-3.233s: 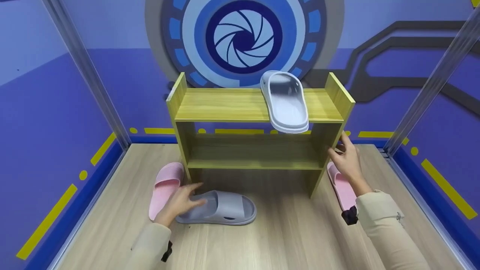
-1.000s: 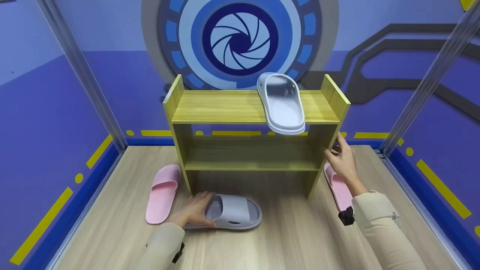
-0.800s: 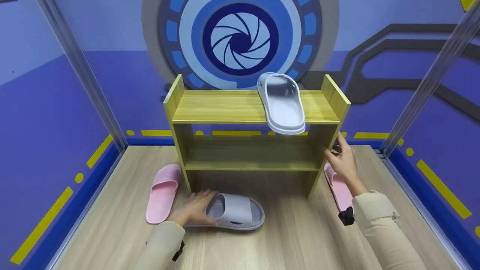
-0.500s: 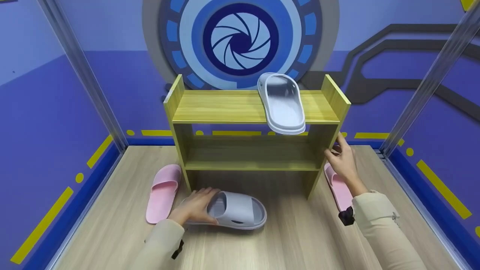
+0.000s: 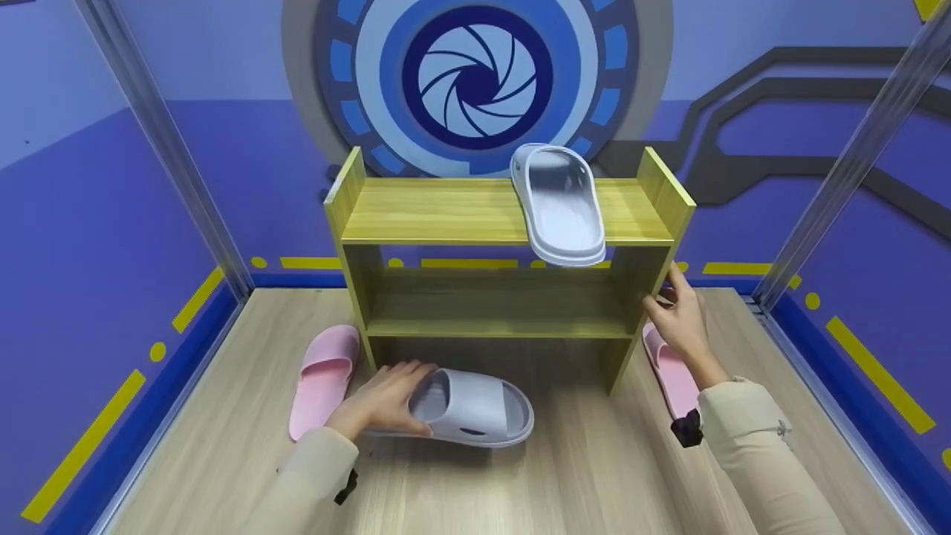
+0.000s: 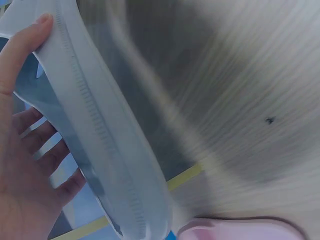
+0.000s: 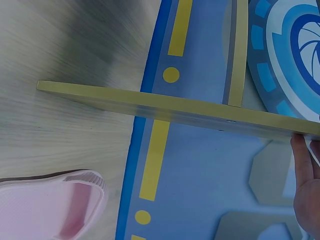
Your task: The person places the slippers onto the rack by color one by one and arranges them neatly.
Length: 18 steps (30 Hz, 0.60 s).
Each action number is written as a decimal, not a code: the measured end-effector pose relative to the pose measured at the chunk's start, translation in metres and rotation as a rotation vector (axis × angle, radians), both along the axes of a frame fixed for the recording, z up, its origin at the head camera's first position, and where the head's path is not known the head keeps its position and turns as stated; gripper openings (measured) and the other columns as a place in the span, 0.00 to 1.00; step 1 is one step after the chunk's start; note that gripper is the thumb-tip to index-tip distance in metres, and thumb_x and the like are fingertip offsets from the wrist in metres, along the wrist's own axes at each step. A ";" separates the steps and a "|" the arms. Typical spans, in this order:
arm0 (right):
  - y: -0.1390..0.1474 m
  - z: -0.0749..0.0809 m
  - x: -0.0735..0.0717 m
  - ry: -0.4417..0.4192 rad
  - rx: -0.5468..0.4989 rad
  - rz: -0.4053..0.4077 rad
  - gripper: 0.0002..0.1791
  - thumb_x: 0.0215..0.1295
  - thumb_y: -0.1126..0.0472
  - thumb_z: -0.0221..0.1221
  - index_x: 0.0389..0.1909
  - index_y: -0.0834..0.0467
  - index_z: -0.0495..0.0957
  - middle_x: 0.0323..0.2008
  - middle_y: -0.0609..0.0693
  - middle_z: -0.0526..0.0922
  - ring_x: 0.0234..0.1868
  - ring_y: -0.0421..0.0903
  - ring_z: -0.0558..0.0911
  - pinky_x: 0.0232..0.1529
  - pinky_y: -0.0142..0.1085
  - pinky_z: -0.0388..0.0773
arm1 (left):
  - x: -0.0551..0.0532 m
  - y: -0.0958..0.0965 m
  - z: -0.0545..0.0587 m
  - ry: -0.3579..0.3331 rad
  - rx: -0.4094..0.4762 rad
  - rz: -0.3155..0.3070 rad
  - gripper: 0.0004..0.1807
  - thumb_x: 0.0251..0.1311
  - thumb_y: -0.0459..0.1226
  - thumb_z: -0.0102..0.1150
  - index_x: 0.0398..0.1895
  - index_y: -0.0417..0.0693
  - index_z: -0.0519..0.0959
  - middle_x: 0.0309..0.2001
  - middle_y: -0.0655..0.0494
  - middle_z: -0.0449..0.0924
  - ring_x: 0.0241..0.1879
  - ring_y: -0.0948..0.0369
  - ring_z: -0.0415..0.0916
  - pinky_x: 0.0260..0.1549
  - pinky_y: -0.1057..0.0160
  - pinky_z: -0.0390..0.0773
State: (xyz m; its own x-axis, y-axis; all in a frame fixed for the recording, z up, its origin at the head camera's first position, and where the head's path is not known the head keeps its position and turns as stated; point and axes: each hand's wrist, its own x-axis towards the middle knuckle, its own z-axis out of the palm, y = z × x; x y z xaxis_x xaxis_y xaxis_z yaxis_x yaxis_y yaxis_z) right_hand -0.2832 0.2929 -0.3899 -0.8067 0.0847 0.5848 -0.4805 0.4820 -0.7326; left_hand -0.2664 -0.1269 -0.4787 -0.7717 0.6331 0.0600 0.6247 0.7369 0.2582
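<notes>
My left hand [image 5: 386,401] grips a grey slipper [image 5: 475,405] by its heel end, thumb on the near side and fingers on the far side. In the left wrist view the slipper [image 6: 100,120] hangs above the floor, its shadow apart from it. Its toe points right, in front of the rack's lower opening. My right hand [image 5: 682,319] rests its fingertips against the outer right side panel of the yellow wooden shoe rack [image 5: 438,212]; the right wrist view shows fingers [image 7: 301,160] touching that panel [image 7: 165,104]. Another grey slipper [image 5: 565,212] lies on the top shelf, heel overhanging the front edge.
A pink slipper [image 5: 321,386] lies on the floor left of the rack; another pink slipper [image 5: 672,371] lies to its right, partly behind my right arm. Blue printed walls [image 5: 223,148] enclose the wooden floor [image 5: 579,475] at the back and sides.
My left hand has come over from beside the grey slipper, taken hold of its heel end and lifted it off the floor, moving it slightly right. The right hand stays at the rack.
</notes>
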 end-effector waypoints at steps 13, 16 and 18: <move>0.015 -0.020 -0.018 -0.002 0.018 -0.033 0.31 0.49 0.73 0.57 0.58 0.61 0.64 0.45 0.62 0.74 0.40 0.58 0.77 0.35 0.24 0.72 | 0.005 0.004 0.035 0.065 -0.005 -0.026 0.54 0.30 0.62 0.63 0.61 0.45 0.59 0.55 0.45 0.64 0.55 0.46 0.60 0.49 0.44 0.58; 0.014 -0.019 -0.016 -0.010 0.025 -0.040 0.32 0.49 0.72 0.57 0.59 0.61 0.63 0.46 0.62 0.74 0.40 0.58 0.77 0.36 0.27 0.73 | 0.007 0.005 0.045 0.072 0.001 -0.023 0.54 0.30 0.63 0.63 0.62 0.44 0.59 0.56 0.44 0.63 0.56 0.47 0.59 0.51 0.45 0.57; 0.013 -0.016 -0.013 -0.009 0.023 -0.034 0.31 0.49 0.73 0.58 0.58 0.62 0.64 0.46 0.63 0.74 0.40 0.58 0.77 0.36 0.31 0.73 | 0.007 0.006 0.052 0.076 0.002 -0.021 0.54 0.30 0.63 0.62 0.62 0.44 0.58 0.56 0.46 0.63 0.56 0.49 0.59 0.51 0.46 0.57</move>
